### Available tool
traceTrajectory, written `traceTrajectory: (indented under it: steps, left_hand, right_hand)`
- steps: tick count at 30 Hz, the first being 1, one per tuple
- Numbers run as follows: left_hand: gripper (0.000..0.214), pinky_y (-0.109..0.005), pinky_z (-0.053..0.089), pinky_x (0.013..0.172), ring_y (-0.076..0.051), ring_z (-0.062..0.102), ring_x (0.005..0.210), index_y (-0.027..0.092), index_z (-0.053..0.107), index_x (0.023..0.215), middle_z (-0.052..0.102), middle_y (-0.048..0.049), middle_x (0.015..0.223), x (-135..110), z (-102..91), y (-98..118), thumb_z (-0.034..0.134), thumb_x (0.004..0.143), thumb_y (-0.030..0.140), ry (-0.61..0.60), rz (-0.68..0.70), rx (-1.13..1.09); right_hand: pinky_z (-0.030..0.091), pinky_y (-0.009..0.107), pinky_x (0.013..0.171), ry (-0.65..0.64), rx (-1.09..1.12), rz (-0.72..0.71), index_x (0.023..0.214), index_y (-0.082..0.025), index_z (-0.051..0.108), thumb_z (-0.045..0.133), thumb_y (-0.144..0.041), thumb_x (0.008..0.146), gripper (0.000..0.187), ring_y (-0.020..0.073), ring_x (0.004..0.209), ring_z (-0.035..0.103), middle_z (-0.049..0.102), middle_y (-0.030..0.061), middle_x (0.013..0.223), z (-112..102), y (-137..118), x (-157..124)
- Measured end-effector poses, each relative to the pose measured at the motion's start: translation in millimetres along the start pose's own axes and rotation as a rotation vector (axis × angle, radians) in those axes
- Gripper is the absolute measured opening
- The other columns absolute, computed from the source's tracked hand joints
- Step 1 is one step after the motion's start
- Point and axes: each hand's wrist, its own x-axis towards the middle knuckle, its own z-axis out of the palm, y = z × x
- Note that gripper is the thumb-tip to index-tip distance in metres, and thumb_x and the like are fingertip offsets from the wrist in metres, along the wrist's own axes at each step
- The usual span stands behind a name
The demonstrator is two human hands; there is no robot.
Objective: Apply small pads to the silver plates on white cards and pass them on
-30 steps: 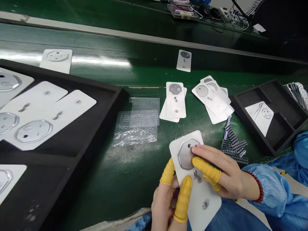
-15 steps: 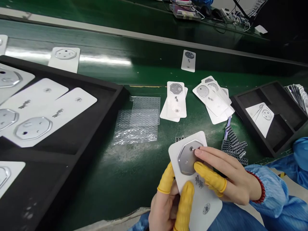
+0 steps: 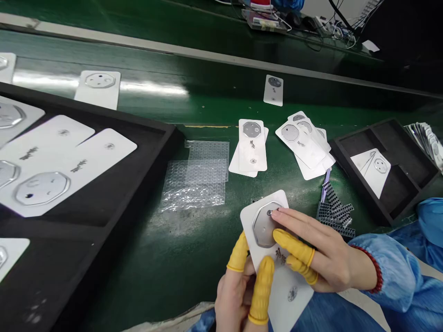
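White, round-cornered panel (image 3: 280, 279), held tilted at the near edge of a green table (image 3: 187, 258). Smooth and pale all over, with a silver-grey, many-sided plate (image 3: 265, 233) near the far end, bright-rimmed and partly hidden by fingers (image 3: 294, 244); inside, a small dark hole (image 3: 269, 213). Below, dark brush-like writing (image 3: 281, 257), then a round grey emblem (image 3: 292, 293) towards the near end. Left hand (image 3: 235, 295) grasping the panel at its left edge, yellow-covered thumb (image 3: 262, 290) across the front. Right hand (image 3: 328, 263) with fingers stretched over the panel, one bare fingertip (image 3: 276, 215) just beside the hole; gripping or only touching, impossible to tell.
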Motion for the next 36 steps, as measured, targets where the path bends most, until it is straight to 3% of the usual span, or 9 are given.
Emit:
traceTrajectory:
  steps: [5, 8, 10, 13, 16, 21, 26, 32, 36]
  left_hand:
    - [0.055, -0.023, 0.06, 0.065, -0.023, 0.074, 0.079, 0.021, 0.067, 0.118, 0.078, -0.0034, 0.085, 13, 6.7, 15, 0.083, 0.067, 0.034, -0.093, -0.123, -0.137]
    - [0.074, -0.025, 0.059, 0.061, -0.021, 0.074, 0.072, 0.031, 0.05, 0.136, 0.078, -0.0019, 0.091, 27, -9.6, 24, 0.082, 0.07, 0.034, -0.083, -0.077, -0.072]
    - [0.085, -0.027, 0.059, 0.067, -0.022, 0.074, 0.083, 0.041, 0.034, 0.145, 0.076, -0.0001, 0.105, 36, -25.6, 28, 0.078, 0.074, 0.035, 0.037, 0.05, 0.063]
    - [0.056, -0.033, 0.056, 0.081, -0.028, 0.068, 0.103, 0.026, 0.064, 0.124, 0.074, -0.0049, 0.112, 54, -46.6, 27, 0.074, 0.073, 0.045, 0.191, 0.218, 0.419]
    - [0.049, -0.039, 0.054, 0.08, -0.034, 0.068, 0.096, 0.013, 0.077, 0.091, 0.077, -0.013, 0.1, 71, -49.8, 17, 0.069, 0.069, 0.056, 0.026, 0.178, 0.643]
    - [0.052, -0.035, 0.055, 0.07, -0.03, 0.071, 0.084, 0.01, 0.077, 0.093, 0.077, -0.0135, 0.09, 75, -19.0, 2, 0.072, 0.069, 0.056, -0.333, 0.01, 0.455]
    - [0.04, -0.026, 0.056, 0.061, -0.018, 0.068, 0.062, 0.014, 0.078, 0.079, 0.076, -0.0069, 0.073, 69, -2.6, -2, 0.078, 0.068, 0.052, -0.351, 0.031, 0.208]
    - [0.02, -0.019, 0.056, 0.058, -0.014, 0.068, 0.059, 0.015, 0.078, 0.084, 0.077, -0.005, 0.075, 67, -7.2, -9, 0.07, 0.081, 0.034, -0.368, 0.205, 0.276]
    - [0.013, -0.021, 0.057, 0.059, -0.016, 0.071, 0.064, 0.016, 0.075, 0.088, 0.077, -0.0052, 0.078, 69, -9.9, -12, 0.062, 0.086, 0.018, -0.389, 0.563, 0.463]
  right_hand:
    - [0.051, 0.042, 0.104, 0.28, 0.234, 0.418, 0.128, -0.019, 0.054, 0.041, -0.016, 0.099, 0.032, 0.0209, 0.126, 0.054, 0.056, 0.0115, 0.133, 9, 6, -12]
    - [0.046, 0.05, 0.107, 0.295, 0.053, 0.549, 0.136, -0.019, 0.048, 0.055, -0.022, 0.094, 0.043, 0.0256, 0.133, 0.046, 0.048, 0.0148, 0.141, 38, 13, -31]
    - [0.043, 0.057, 0.107, 0.14, -0.067, 0.513, 0.135, -0.017, 0.049, 0.059, -0.025, 0.092, 0.045, 0.03, 0.138, 0.039, 0.045, 0.0176, 0.143, 60, 20, -45]
    - [0.041, 0.063, 0.105, 0.008, -0.134, 0.458, 0.12, -0.018, 0.06, 0.053, -0.013, 0.093, 0.029, 0.03, 0.138, 0.038, 0.051, 0.0145, 0.139, 79, 30, -59]
    - [0.047, 0.053, 0.105, 0.09, -0.043, 0.398, 0.119, -0.016, 0.059, 0.051, -0.005, 0.091, 0.031, 0.0243, 0.13, 0.048, 0.057, 0.0139, 0.132, 72, 35, -59]
    - [0.049, 0.048, 0.104, 0.127, 0.015, 0.238, 0.125, -0.012, 0.053, 0.047, 0.002, 0.09, 0.038, 0.0245, 0.131, 0.045, 0.05, 0.0196, 0.136, 39, 28, -40]
    - [0.053, 0.044, 0.097, 0.056, 0.122, 0.281, 0.119, -0.014, 0.056, 0.062, -0.019, 0.09, 0.03, 0.0234, 0.119, 0.053, 0.056, 0.0162, 0.125, 32, 29, -25]
    - [0.055, 0.034, 0.082, 0.17, 0.204, 0.252, 0.107, -0.015, 0.06, 0.057, -0.009, 0.091, 0.017, 0.017, 0.098, 0.059, 0.062, 0.0104, 0.105, 44, 37, -16]
    - [0.053, 0.035, 0.083, 0.187, 0.211, 0.233, 0.107, -0.015, 0.059, 0.056, -0.005, 0.09, 0.02, 0.0177, 0.098, 0.058, 0.062, 0.0107, 0.102, 45, 36, -14]
